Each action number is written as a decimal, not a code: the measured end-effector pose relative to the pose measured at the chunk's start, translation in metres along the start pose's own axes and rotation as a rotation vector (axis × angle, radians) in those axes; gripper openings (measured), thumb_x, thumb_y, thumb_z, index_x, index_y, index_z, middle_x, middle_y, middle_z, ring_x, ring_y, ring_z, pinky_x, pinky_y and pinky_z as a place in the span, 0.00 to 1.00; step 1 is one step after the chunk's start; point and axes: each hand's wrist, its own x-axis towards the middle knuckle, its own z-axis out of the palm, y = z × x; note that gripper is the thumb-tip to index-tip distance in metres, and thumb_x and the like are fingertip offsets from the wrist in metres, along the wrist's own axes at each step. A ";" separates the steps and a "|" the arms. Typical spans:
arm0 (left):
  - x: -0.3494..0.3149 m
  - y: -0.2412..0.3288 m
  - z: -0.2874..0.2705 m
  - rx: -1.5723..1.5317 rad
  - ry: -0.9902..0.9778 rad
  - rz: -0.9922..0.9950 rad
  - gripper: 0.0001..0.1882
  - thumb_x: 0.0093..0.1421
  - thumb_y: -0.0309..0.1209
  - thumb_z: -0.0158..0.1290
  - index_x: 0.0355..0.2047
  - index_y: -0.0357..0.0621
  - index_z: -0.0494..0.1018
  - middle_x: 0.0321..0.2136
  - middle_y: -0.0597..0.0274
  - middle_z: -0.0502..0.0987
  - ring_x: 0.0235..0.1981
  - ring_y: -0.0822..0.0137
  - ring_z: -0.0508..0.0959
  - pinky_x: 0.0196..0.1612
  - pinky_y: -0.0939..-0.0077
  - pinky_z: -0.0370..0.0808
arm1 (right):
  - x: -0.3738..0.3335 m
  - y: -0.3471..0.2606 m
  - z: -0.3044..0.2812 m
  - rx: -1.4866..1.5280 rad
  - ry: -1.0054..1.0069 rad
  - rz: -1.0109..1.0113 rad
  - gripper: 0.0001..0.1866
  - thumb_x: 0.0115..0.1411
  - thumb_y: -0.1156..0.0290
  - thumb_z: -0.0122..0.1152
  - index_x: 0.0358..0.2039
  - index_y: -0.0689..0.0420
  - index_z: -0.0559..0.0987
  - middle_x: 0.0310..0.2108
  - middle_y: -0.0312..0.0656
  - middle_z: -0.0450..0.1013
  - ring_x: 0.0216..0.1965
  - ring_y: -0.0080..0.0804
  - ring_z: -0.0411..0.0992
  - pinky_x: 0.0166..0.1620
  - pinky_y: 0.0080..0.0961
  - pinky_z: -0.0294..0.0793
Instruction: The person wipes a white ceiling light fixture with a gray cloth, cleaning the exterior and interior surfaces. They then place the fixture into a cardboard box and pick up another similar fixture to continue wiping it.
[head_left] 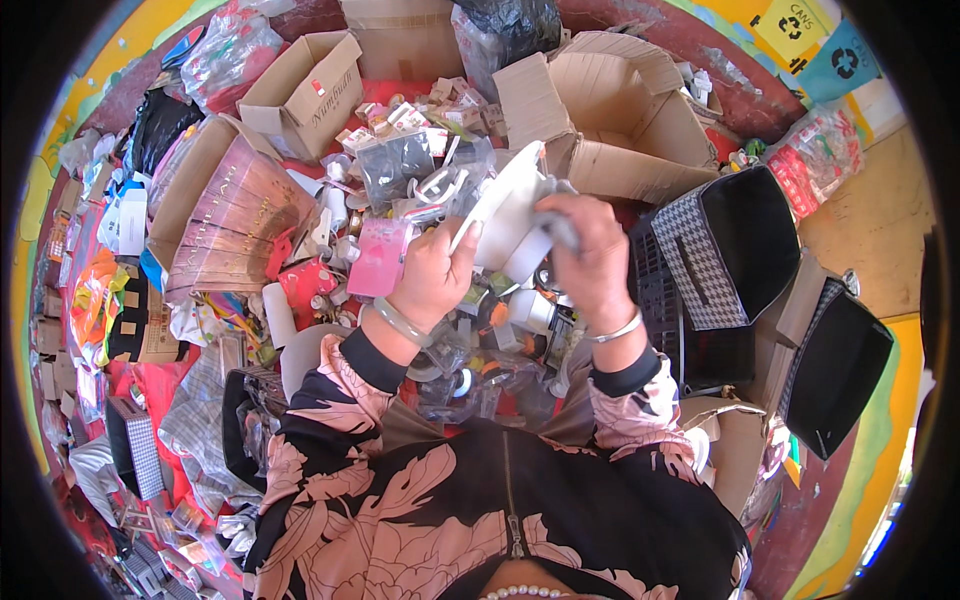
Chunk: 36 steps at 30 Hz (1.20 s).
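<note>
Above the pile in front of me, a white object [503, 214] with a wide flat rim and a round raised part is tilted up on edge. My left hand [432, 275] pinches its near left rim between thumb and fingers. A crumpled grey cloth [562, 232] is bunched in the closed fingers of my right hand [598, 262], against the right side of the white object. Just left of my left hand lies a pink flat box [378, 256]. Clear plastic packaging [440, 355] and small mixed items lie below both hands.
An open cardboard box [620, 120] stands at the far right, a smaller carton [303, 95] at the far left. Black bins with houndstooth fronts [735, 245] stand at right. Pink paper bags [240, 215] lean at left. Small boxes [430, 115] are heaped ahead.
</note>
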 end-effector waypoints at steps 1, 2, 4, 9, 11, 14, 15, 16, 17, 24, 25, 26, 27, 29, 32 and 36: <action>-0.001 -0.002 0.004 0.001 0.031 -0.020 0.11 0.61 0.31 0.46 0.28 0.35 0.70 0.15 0.47 0.71 0.17 0.50 0.73 0.19 0.67 0.67 | 0.001 -0.010 0.003 -0.048 -0.038 -0.116 0.22 0.33 0.88 0.53 0.33 0.55 0.75 0.32 0.40 0.73 0.38 0.39 0.70 0.44 0.31 0.66; 0.000 -0.005 0.007 0.009 0.064 -0.038 0.10 0.61 0.30 0.46 0.28 0.35 0.70 0.14 0.47 0.70 0.16 0.50 0.73 0.19 0.66 0.67 | -0.003 -0.016 0.009 -0.056 -0.073 -0.143 0.23 0.32 0.88 0.52 0.32 0.54 0.75 0.33 0.38 0.73 0.38 0.37 0.71 0.44 0.31 0.64; 0.001 -0.013 0.011 -0.008 0.122 -0.106 0.13 0.62 0.32 0.45 0.27 0.34 0.71 0.13 0.46 0.70 0.15 0.51 0.72 0.19 0.65 0.67 | -0.011 -0.025 0.021 -0.084 -0.147 -0.244 0.19 0.36 0.83 0.54 0.33 0.54 0.74 0.34 0.38 0.73 0.39 0.34 0.70 0.44 0.32 0.63; 0.015 -0.029 0.002 -0.240 0.248 -0.582 0.18 0.63 0.37 0.42 0.33 0.31 0.71 0.20 0.49 0.74 0.18 0.61 0.74 0.22 0.68 0.70 | -0.033 -0.022 0.046 -0.181 -0.203 -0.383 0.15 0.41 0.77 0.53 0.34 0.55 0.74 0.39 0.39 0.72 0.42 0.34 0.70 0.45 0.31 0.64; 0.024 -0.021 -0.001 -0.777 0.465 -0.688 0.18 0.64 0.37 0.42 0.37 0.29 0.70 0.26 0.52 0.76 0.23 0.61 0.76 0.25 0.69 0.74 | -0.036 -0.012 0.046 -0.192 -0.216 -0.360 0.14 0.42 0.76 0.54 0.34 0.55 0.74 0.41 0.40 0.72 0.43 0.34 0.70 0.46 0.31 0.64; 0.028 -0.027 -0.019 -1.080 0.427 -0.697 0.19 0.64 0.35 0.39 0.45 0.26 0.64 0.37 0.52 0.74 0.34 0.60 0.77 0.37 0.68 0.77 | -0.041 0.020 0.049 -0.111 -0.170 -0.146 0.17 0.41 0.84 0.53 0.35 0.58 0.73 0.39 0.43 0.73 0.42 0.39 0.71 0.46 0.31 0.68; 0.030 -0.031 -0.023 -1.184 0.439 -0.681 0.19 0.64 0.34 0.39 0.45 0.26 0.63 0.38 0.51 0.74 0.36 0.60 0.77 0.39 0.68 0.77 | -0.042 0.028 0.048 -0.076 -0.126 -0.080 0.17 0.42 0.86 0.52 0.35 0.58 0.73 0.38 0.44 0.73 0.42 0.38 0.71 0.46 0.29 0.68; 0.029 -0.035 -0.025 -1.239 0.410 -0.676 0.19 0.64 0.34 0.40 0.47 0.26 0.62 0.40 0.49 0.73 0.38 0.60 0.77 0.40 0.67 0.76 | -0.044 0.037 0.052 0.120 -0.049 0.088 0.15 0.44 0.87 0.52 0.34 0.58 0.73 0.36 0.43 0.74 0.40 0.35 0.72 0.45 0.26 0.69; 0.026 -0.044 -0.024 -1.254 0.427 -0.709 0.19 0.64 0.34 0.40 0.47 0.26 0.62 0.40 0.49 0.73 0.38 0.60 0.77 0.40 0.67 0.76 | -0.041 0.038 0.052 0.317 0.021 0.258 0.14 0.46 0.88 0.52 0.34 0.57 0.74 0.34 0.42 0.74 0.38 0.33 0.73 0.43 0.23 0.70; 0.014 -0.078 -0.020 -1.377 0.444 -0.857 0.18 0.63 0.31 0.38 0.48 0.28 0.62 0.42 0.50 0.72 0.40 0.58 0.76 0.43 0.62 0.75 | -0.016 0.051 -0.003 0.811 -0.097 0.743 0.06 0.55 0.80 0.51 0.33 0.61 0.75 0.32 0.37 0.73 0.32 0.21 0.70 0.40 0.17 0.69; 0.015 -0.077 -0.020 -1.388 0.448 -0.864 0.17 0.63 0.30 0.37 0.48 0.29 0.63 0.43 0.49 0.72 0.41 0.58 0.76 0.45 0.62 0.74 | -0.015 0.047 -0.007 0.952 -0.078 0.810 0.07 0.55 0.77 0.52 0.35 0.61 0.74 0.32 0.38 0.74 0.34 0.23 0.71 0.40 0.20 0.70; 0.015 -0.076 -0.020 -1.399 0.450 -0.872 0.17 0.63 0.30 0.36 0.48 0.30 0.63 0.44 0.49 0.72 0.42 0.58 0.75 0.47 0.62 0.73 | -0.013 0.042 -0.010 1.071 -0.033 0.877 0.08 0.55 0.77 0.52 0.36 0.61 0.74 0.33 0.37 0.74 0.35 0.24 0.71 0.41 0.21 0.70; 0.016 -0.074 -0.019 -1.388 0.459 -0.881 0.17 0.64 0.30 0.35 0.49 0.30 0.63 0.44 0.49 0.72 0.43 0.58 0.75 0.47 0.61 0.73 | -0.010 0.035 -0.013 1.190 0.014 0.942 0.09 0.56 0.76 0.53 0.38 0.60 0.74 0.34 0.37 0.74 0.36 0.24 0.71 0.42 0.22 0.70; 0.019 -0.062 -0.018 -1.364 0.472 -0.908 0.18 0.64 0.30 0.35 0.49 0.30 0.62 0.44 0.50 0.72 0.44 0.57 0.75 0.48 0.60 0.72 | -0.005 0.023 -0.017 1.285 0.054 0.906 0.12 0.56 0.76 0.53 0.42 0.60 0.72 0.37 0.38 0.73 0.39 0.26 0.71 0.44 0.23 0.70; 0.018 -0.059 -0.011 -1.353 0.441 -0.889 0.19 0.65 0.33 0.33 0.49 0.31 0.61 0.44 0.50 0.71 0.44 0.57 0.74 0.45 0.60 0.73 | -0.004 0.012 -0.008 1.257 0.099 0.751 0.17 0.56 0.76 0.53 0.48 0.59 0.68 0.43 0.40 0.70 0.43 0.28 0.70 0.47 0.24 0.69; 0.018 -0.043 -0.002 -1.366 0.386 -0.869 0.20 0.66 0.35 0.30 0.51 0.35 0.60 0.46 0.50 0.69 0.47 0.57 0.72 0.46 0.60 0.72 | -0.013 -0.006 0.034 0.634 -0.068 0.408 0.29 0.54 0.79 0.53 0.57 0.58 0.59 0.55 0.50 0.60 0.55 0.42 0.61 0.57 0.34 0.60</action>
